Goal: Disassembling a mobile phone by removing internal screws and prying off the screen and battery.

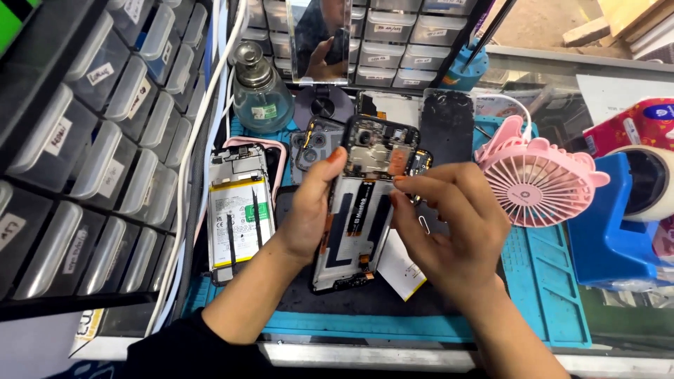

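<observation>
Left hand (309, 214) grips an opened phone (361, 210) by its left edge, thumb up near the camera end, fingers curled behind; phone is held upright-ish, tilted, w/ its innards facing the camera. Right hand (449, 224) sits just right of the phone, fingers half-curled, fingertips (401, 180) touching its right edge near the top; can't tell if they pinch anything small. Left of the left hand, a 2nd open phone (239, 210) lies flat on the blue mat (540, 281), battery showing. Beyond the hands: glass bottle (260, 95), small mirror (319, 38). Right of the right hand, nearby: pink fan (537, 179).
</observation>
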